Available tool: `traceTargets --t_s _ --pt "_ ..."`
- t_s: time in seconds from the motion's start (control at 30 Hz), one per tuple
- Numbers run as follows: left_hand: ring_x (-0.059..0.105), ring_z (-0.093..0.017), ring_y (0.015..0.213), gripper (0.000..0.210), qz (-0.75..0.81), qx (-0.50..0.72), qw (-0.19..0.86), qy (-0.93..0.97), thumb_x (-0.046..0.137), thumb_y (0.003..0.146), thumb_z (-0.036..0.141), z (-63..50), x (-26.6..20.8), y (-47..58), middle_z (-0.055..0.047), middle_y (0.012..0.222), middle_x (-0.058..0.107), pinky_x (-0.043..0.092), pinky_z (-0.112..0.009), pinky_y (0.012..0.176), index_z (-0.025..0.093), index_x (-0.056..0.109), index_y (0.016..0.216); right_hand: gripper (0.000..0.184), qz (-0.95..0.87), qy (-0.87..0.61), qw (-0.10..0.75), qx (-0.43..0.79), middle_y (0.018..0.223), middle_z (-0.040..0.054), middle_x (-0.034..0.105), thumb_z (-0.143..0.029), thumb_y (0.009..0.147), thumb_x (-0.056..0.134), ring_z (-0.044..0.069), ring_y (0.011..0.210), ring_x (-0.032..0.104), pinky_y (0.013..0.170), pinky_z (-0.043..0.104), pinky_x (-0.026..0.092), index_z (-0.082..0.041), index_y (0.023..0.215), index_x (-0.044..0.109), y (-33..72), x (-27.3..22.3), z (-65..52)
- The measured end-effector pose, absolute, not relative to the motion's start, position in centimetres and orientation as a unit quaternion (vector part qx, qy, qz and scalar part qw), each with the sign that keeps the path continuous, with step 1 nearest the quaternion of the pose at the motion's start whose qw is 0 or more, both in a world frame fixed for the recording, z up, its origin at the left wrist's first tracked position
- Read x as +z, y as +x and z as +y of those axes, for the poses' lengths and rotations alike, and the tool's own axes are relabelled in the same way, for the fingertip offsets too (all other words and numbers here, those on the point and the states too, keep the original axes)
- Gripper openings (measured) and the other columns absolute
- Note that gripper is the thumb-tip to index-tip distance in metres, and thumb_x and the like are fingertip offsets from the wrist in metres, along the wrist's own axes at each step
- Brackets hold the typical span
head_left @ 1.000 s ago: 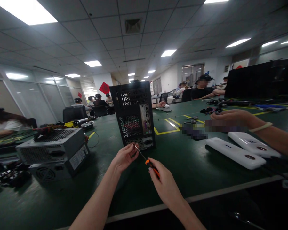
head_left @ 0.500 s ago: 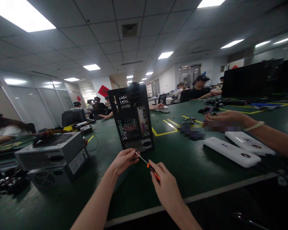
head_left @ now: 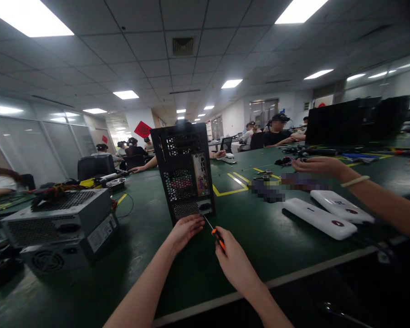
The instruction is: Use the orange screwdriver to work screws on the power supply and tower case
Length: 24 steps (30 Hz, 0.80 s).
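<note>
A black computer case (head_left: 167,184) stands upright on the green table, its back panel with vent holes and ports facing me. My right hand (head_left: 233,255) is wrapped round the orange and black handle of a screwdriver (head_left: 220,239). The thin metal shaft points up and left, its tip at the lower edge of the back panel, near the power socket. Beside that tip is my left hand (head_left: 187,231), fingers stretched out and close together at the foot of the case. Whether its fingertips touch the case or the tip I cannot tell.
Two stacked power supplies (head_left: 59,218) with cables on top sit at the left. White power banks (head_left: 319,218) lie at the right, near another person's hand (head_left: 319,167). Dark monitors (head_left: 341,123) stand behind. A metal bowl (head_left: 116,184) is left of the case.
My left fingers were pinched at the screwdriver's tip and are now straightened beside it. The screwdriver has come closer to the case's lower edge. The view has shifted slightly.
</note>
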State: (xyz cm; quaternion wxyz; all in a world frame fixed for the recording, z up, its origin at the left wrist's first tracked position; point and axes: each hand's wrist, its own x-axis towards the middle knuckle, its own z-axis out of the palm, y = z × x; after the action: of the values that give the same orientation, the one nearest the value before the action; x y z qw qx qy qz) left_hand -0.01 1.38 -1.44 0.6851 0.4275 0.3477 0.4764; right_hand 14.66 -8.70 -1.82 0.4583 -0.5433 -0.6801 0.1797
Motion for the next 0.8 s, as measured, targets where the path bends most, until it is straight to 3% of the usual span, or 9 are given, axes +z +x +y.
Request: traceTargets --t_s 0.37,0.8 --pt "0.060 -0.018 0.081 0.014 0.375 0.508 0.655 0.417 0.050 0.072 0.010 2.2 -1.2 2.5 -0.019 0.105 0.056 0.048 -0.028 0.069 0.008 0.053 0.085 0.038 -0.680 -0.578 0.429 0.137 0.103 0.0119 0.049 -0.013 0.078 0.034 0.018 0.094 0.050 0.080 0.029 0.040 -0.010 0.116 0.038 16.0 -1.6 -7.7" --pt "0.059 -0.016 0.076 0.026 0.336 0.502 0.659 0.449 0.049 0.074 0.013 1.7 -2.1 1.7 -0.018 0.109 0.053 0.045 -0.030 0.072 0.009 0.049 0.099 0.037 -0.678 -0.587 0.425 0.126 0.102 0.0111 0.049 -0.014 0.078 0.033 0.018 0.094 0.050 0.081 0.029 0.040 -0.012 0.115 0.038 15.9 -1.6 -7.3"
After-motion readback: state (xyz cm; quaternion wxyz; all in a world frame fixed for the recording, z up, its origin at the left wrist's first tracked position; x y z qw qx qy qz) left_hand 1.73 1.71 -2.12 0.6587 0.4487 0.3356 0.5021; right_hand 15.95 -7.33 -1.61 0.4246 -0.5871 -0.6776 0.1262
